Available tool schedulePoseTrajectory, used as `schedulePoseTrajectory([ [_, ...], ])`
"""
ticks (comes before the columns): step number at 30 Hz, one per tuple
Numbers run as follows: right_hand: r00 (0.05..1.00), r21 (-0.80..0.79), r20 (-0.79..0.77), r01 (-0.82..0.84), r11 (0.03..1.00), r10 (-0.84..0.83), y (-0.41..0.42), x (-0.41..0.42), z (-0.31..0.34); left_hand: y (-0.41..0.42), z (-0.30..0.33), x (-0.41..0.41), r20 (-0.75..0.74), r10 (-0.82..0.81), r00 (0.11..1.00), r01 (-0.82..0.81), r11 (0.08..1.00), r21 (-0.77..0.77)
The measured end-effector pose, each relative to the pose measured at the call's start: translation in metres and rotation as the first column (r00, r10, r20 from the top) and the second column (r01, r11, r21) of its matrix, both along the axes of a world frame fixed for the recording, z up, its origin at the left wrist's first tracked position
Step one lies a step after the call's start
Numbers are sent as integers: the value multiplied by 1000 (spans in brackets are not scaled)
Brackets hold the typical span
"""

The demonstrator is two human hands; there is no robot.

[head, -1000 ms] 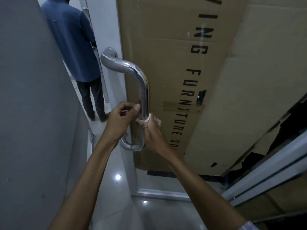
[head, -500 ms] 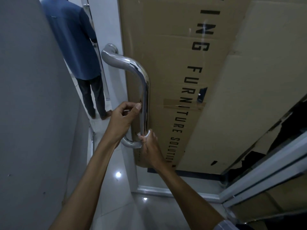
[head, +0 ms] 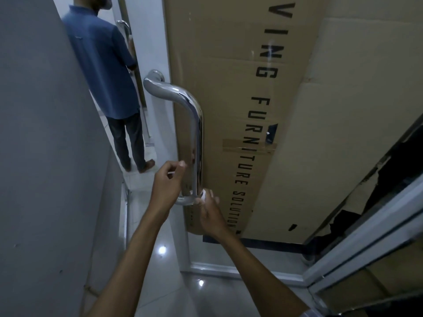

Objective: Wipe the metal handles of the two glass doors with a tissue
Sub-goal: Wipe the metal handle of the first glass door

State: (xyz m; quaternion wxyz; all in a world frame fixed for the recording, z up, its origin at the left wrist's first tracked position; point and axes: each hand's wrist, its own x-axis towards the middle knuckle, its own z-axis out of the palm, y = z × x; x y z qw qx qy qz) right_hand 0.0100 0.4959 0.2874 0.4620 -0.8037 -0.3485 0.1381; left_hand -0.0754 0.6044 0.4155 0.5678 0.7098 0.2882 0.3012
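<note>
Narrow corridor; tissue (head: 204, 193) at handle (head: 197, 143) bottom.

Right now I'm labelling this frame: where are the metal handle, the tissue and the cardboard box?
metal handle (head: 198, 143), head view, upright bar
tissue (head: 204, 193), head view, white wad at the handle's lower bend
cardboard box (head: 229, 88), head view, printed face

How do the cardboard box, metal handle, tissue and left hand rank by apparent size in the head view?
1. cardboard box
2. metal handle
3. left hand, though nearer the camera
4. tissue, mostly hidden under the right hand
</note>
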Motion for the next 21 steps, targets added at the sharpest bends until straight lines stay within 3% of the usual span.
schedulePoseTrajectory([
  [6, 964, 19, -66, 258, 966, -256, -16, -2, -7, -20, -57, -24, -114, 24, 993, -35, 995, -92],
  [9, 925, 124, -151, 367, 922, -348, -25, -10, 15, -29, -78, -26, -154, 5, 988, -29, 988, -153],
  [12, 880, 285, -133, 475, 832, -457, -31, -16, 57, -36, -83, -25, -151, 6, 989, -31, 986, -165],
  [16, 800, 556, 200, 382, 738, -565, -32, -20, 133, -34, -76, -25, -114, 60, 992, -68, 995, -68],
  [19, 644, 727, 402, 207, 654, -651, -30, -17, 188, -25, -71, -24, -79, 90, 993, -92, 996, -21],
  [21, 522, 747, 548, 46, 663, -654, -26, -11, 218, -20, -70, -25, -70, 101, 992, -102, 995, -6],
])
